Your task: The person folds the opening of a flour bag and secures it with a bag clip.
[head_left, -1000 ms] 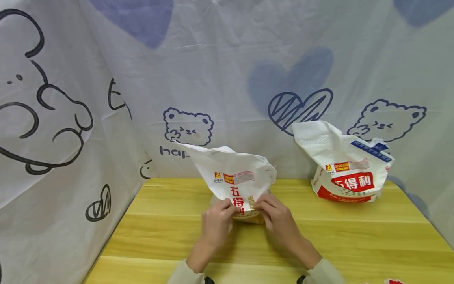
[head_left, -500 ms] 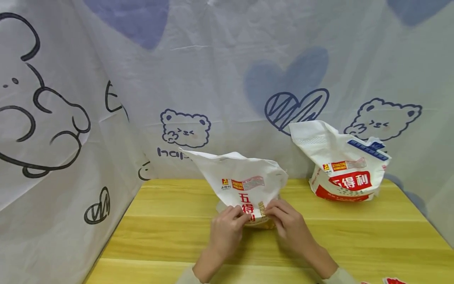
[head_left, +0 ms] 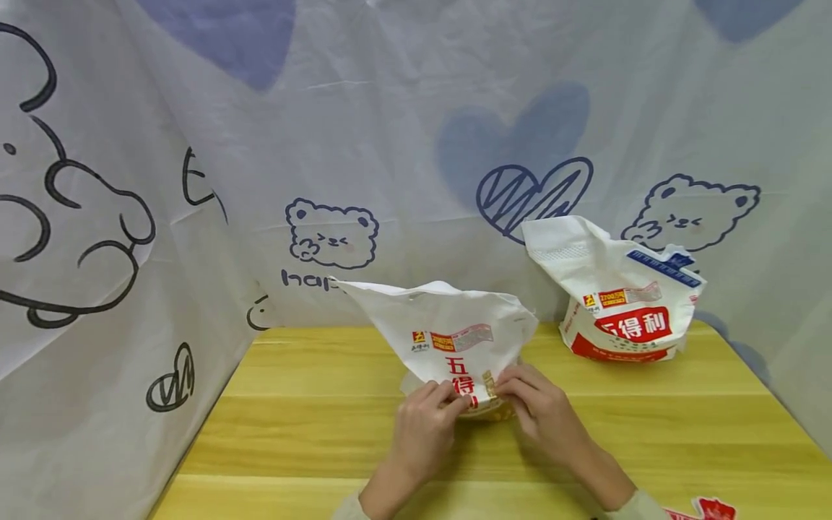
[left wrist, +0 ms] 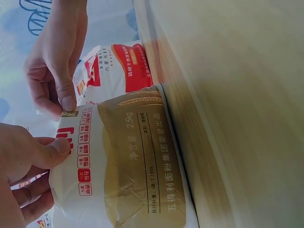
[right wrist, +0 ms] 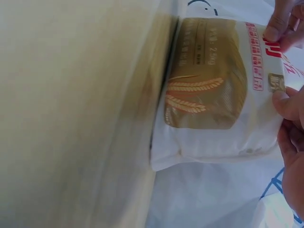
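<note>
A white flour bag (head_left: 448, 325) stands on the table with its loose top spread upward and leaning back. Its lower front, a tan panel (left wrist: 137, 156) marked 2.5kg with printed wheat ears, shows in both wrist views. My left hand (head_left: 425, 426) pinches the bag's front at the red lettering, thumb (left wrist: 54, 151) on the outside and fingers behind a fold. Close to its right, my right hand (head_left: 542, 412) pinches the same fold by the small gold label, thumb (right wrist: 285, 102) in front. The bag's back is hidden.
Behind to the right stands a second flour bag (head_left: 627, 318), its folded top held by a blue clip (head_left: 666, 267). A red-and-white item (head_left: 711, 509) lies at the table's front right, cut by the frame. A printed white cloth (head_left: 396, 144) hangs behind the wooden table (head_left: 292, 419).
Both hands and the flour bag have shifted a little right and toward me, the grip kept. The head view has turned slightly, bringing more of the red-and-white item into sight.
</note>
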A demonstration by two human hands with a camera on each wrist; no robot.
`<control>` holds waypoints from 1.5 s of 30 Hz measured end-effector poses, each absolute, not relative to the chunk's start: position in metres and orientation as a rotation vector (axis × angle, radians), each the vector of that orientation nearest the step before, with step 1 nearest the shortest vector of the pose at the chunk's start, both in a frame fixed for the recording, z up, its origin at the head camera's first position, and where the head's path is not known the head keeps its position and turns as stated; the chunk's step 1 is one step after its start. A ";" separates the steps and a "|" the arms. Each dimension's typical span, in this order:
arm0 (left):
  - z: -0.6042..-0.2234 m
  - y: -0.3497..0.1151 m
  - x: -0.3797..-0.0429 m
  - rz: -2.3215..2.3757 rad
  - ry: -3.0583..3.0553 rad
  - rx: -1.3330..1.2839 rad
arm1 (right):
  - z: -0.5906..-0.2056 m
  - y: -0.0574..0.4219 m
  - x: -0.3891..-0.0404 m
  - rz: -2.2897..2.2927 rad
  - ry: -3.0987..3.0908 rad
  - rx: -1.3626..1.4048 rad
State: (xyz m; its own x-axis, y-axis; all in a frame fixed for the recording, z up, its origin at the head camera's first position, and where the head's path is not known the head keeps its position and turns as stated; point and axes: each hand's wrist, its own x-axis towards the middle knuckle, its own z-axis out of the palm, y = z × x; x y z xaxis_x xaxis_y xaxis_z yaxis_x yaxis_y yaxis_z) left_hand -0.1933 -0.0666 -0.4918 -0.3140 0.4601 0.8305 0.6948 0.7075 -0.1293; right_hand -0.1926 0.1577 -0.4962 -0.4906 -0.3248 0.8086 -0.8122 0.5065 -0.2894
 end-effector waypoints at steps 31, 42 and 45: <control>-0.487 -0.054 -0.173 -0.260 -2.016 -0.951 | -0.472 0.180 -0.185 0.773 -2.114 1.069; -0.486 -0.054 -0.175 -0.236 -2.005 -0.953 | -0.471 0.180 -0.182 0.773 -2.144 1.039; -0.484 -0.054 -0.174 -0.231 -2.014 -0.956 | -0.470 0.180 -0.181 0.754 -2.155 1.041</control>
